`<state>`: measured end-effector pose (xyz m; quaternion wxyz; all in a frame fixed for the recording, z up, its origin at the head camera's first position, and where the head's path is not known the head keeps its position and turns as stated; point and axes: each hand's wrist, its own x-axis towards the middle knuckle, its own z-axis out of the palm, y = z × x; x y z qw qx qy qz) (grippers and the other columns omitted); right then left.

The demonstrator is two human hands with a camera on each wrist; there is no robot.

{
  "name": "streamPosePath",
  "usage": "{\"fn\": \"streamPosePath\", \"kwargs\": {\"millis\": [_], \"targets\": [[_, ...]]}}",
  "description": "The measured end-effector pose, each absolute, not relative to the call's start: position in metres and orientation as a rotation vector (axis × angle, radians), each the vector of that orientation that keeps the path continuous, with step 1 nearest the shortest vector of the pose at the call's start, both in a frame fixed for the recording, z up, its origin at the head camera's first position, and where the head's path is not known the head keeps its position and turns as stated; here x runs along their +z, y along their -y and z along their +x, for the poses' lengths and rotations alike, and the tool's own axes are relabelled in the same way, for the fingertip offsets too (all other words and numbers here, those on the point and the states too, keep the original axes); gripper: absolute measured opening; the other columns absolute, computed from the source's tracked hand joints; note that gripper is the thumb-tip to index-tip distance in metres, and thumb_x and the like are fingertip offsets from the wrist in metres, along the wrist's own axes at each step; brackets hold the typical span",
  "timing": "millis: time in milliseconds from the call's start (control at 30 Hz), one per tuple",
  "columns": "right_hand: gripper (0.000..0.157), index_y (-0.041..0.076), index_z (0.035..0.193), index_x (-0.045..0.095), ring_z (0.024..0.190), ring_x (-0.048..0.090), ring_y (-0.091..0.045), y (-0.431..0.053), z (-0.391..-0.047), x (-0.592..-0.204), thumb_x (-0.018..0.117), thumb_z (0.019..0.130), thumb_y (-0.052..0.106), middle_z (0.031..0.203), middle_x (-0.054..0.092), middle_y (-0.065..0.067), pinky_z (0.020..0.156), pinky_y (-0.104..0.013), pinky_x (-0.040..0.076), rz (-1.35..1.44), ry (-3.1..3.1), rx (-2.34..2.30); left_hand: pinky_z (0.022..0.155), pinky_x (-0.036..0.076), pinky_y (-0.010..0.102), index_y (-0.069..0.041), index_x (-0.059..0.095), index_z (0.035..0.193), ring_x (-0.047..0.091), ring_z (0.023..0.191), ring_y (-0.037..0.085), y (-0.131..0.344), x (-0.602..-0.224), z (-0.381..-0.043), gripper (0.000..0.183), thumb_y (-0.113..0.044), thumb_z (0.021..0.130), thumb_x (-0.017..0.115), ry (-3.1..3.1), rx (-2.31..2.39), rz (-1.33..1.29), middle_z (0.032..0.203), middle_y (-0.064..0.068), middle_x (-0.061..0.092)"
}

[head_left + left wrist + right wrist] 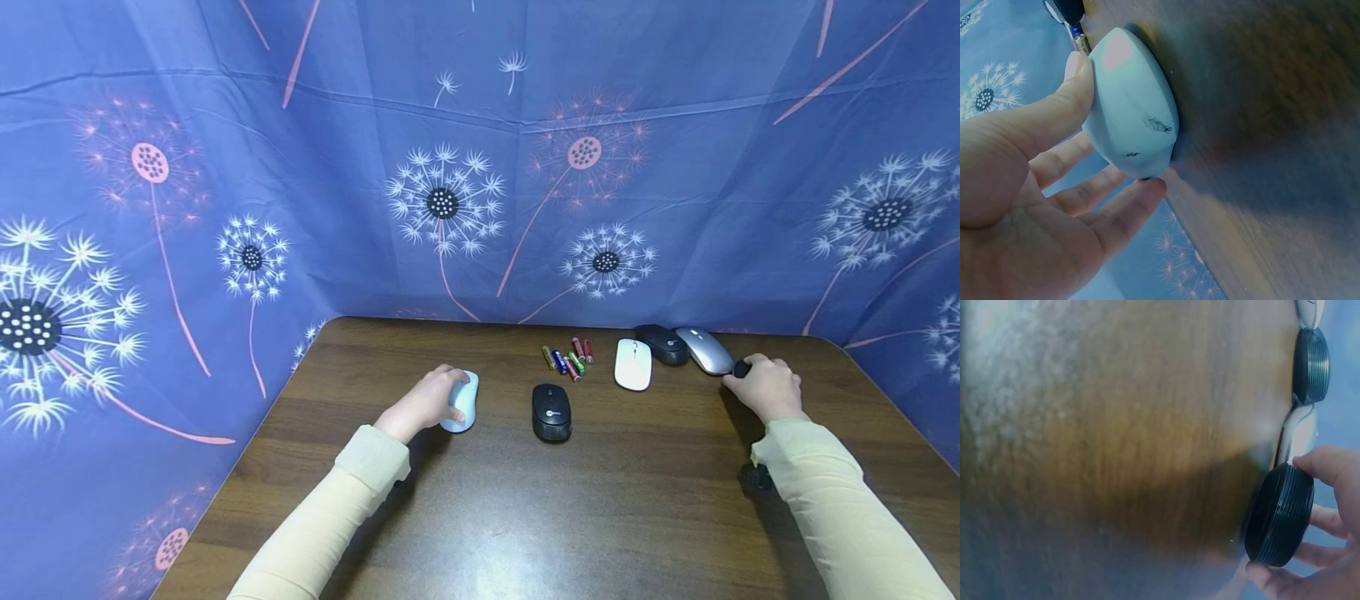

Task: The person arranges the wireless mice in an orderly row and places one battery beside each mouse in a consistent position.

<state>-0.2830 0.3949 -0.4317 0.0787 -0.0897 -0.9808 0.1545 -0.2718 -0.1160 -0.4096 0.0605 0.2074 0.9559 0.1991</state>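
My left hand [426, 402] grips a pale blue computer mouse [467, 402] on the left half of the table. In the left wrist view, the thumb lies along one side of that mouse [1132, 103] and the fingertips touch its other side and end; dark smudges mark its shell. At the far right, my right hand [774, 388] holds a black mouse [1282, 515] with ribbed sides between thumb and fingers. The head view shows only a bit of it, the rest being hidden behind the hand. Beside it sits a silver-grey mouse [705, 350].
Another black mouse [663, 345] and a white mouse [633, 364] continue the row along the back. A black mouse [551, 412] stands mid-table, between the hands. Several small batteries [559, 362] lie behind it. A blue dandelion-print cloth [510, 275] hangs behind the wooden table [637, 500].
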Motion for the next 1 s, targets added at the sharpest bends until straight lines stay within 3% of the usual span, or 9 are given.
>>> {"fn": "streamPosePath", "kwargs": {"millis": [1000], "targets": [[0.055, -0.015, 0.115, 0.050, 0.093, 0.047, -0.056, -0.384, -0.276, -0.394, 0.064, 0.083, 0.029, 0.105, 0.050, -0.043, 0.075, -0.059, 0.039, -0.143, 2.874, 0.423, 0.099, 0.041, 0.045, -0.002, 0.056, 0.125, 0.048, 0.120, 0.037, 0.115, -0.405, -0.269, 0.059, -0.013, 0.073, 0.081, -2.876, 0.591, 0.602, 0.130, 0.021, 0.050]]}}
